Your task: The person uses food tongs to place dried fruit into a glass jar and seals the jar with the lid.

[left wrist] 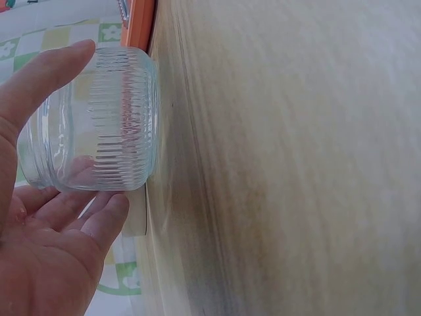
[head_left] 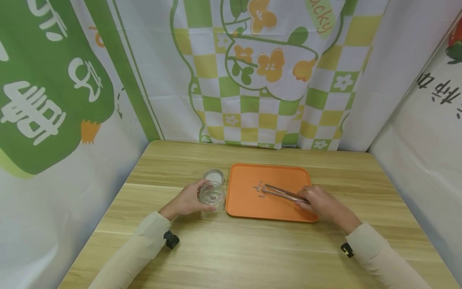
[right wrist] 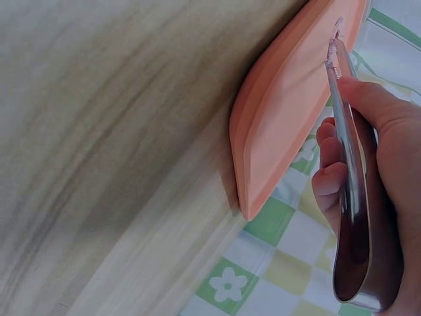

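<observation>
My left hand holds a clear glass jar between thumb and fingers, left of the orange tray. Ribbed glass shows in the left wrist view, with the jar's base at the wooden table. A few small bits lie at its bottom. My right hand grips metal tongs, their bend toward the wrist. The tong tips reach several small, greyish, screw-like pieces near the middle of the orange tray. In the right wrist view the tips are parted among these pieces.
A round lid lies behind the jar, close to the tray's left edge. The wooden table runs back to a checked cloth, with printed cloth sheets at the sides.
</observation>
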{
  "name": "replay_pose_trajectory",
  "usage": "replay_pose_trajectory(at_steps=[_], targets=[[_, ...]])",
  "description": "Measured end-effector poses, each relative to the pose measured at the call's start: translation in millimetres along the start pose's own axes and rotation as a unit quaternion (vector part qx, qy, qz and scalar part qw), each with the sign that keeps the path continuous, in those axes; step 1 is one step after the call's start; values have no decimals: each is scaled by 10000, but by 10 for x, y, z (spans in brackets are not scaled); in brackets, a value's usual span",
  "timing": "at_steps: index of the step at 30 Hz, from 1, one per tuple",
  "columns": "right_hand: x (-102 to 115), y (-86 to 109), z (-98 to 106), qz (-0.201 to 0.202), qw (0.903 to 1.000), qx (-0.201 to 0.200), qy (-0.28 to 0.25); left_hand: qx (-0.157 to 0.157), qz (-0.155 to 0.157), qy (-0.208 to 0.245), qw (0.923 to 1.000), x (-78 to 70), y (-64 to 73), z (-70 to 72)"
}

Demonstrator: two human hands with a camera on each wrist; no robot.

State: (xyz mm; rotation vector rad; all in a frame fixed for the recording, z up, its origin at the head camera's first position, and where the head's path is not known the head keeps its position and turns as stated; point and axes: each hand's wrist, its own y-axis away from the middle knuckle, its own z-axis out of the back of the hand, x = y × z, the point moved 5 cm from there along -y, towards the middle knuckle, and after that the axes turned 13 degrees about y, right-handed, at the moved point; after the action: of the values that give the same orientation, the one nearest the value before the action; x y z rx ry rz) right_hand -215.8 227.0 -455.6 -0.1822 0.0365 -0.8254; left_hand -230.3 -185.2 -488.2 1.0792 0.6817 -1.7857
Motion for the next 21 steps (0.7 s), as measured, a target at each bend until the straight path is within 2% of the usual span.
replay_pose_trajectory(at_steps=[7,14,21], targets=[[7,5,-13,129,9999,-59,26,9,-31,44,10000,-2,12,3],[2,21,-9,128,9999,-72,-51,-4,89,86,9999,21,-1,3],[-14,23,48,108,9998,-162,-6,-9,32,-63,10000,12,-6,10]])
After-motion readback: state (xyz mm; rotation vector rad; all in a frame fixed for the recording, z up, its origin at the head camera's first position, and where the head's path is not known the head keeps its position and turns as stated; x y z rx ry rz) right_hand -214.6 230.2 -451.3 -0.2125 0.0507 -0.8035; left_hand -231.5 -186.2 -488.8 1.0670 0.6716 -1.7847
